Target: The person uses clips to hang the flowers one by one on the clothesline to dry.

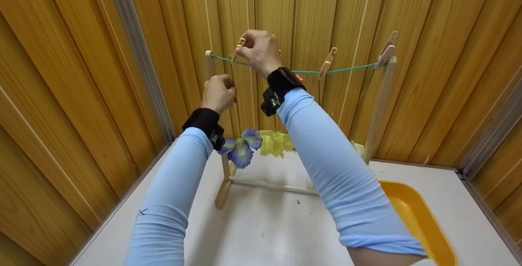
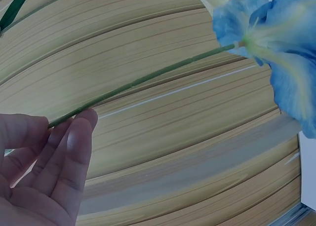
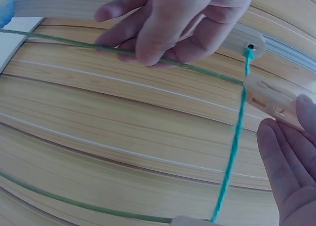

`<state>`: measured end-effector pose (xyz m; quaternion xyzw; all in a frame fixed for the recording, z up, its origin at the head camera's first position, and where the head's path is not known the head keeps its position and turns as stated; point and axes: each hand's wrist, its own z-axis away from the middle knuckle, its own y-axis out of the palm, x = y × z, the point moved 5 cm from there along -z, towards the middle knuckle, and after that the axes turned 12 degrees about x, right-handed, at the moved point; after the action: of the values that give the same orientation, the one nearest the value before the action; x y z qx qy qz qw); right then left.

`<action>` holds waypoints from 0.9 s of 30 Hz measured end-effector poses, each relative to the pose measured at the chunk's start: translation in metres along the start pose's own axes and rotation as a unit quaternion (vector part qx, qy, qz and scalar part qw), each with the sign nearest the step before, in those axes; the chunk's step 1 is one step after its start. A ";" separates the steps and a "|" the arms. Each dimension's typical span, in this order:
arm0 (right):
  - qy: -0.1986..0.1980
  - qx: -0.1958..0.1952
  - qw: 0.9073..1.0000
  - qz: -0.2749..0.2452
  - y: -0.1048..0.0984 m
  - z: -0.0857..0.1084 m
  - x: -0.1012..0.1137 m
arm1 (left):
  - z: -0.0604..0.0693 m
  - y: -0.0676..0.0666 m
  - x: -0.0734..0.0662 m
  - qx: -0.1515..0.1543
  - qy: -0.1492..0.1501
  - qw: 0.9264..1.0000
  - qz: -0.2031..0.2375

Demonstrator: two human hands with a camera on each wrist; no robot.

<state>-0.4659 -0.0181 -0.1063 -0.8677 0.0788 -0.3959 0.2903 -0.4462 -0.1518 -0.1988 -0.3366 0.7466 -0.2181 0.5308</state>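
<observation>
An artificial iris (image 1: 240,148), blue-violet with yellow streaks, hangs head-down by its thin green stem (image 2: 148,79). My left hand (image 1: 219,92) pinches that stem between thumb and fingertips, part way along it. Higher up, my right hand (image 1: 261,52) grips a pale peach clothespin (image 3: 271,101) at the left end of a green cord (image 3: 231,157). In the right wrist view the stem's end meets the clothespin's tip at the cord; whether the tip is clamped on it I cannot tell.
A yellow flower (image 1: 272,142) hangs beside the iris. Two more clothespins, one peach (image 1: 325,65) and one pinkish (image 1: 384,57), sit on the cord farther right. The cord spans a wooden stand (image 1: 377,111) on a white table (image 1: 261,221). An orange-yellow tray (image 1: 433,221) lies at right.
</observation>
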 end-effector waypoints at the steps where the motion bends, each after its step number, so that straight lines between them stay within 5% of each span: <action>1: 0.001 -0.002 1.000 0.004 0.000 0.000 -0.001 | 0.000 0.000 -0.001 -0.001 0.000 1.000 0.000; 27: 0.052 0.026 0.997 0.051 0.005 0.001 -0.013 | -0.006 0.000 -0.010 -0.007 0.007 1.000 -0.014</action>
<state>-0.4734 -0.0169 -0.1179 -0.8327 0.1275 -0.4271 0.3285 -0.4496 -0.1445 -0.1906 -0.3488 0.7474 -0.2226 0.5198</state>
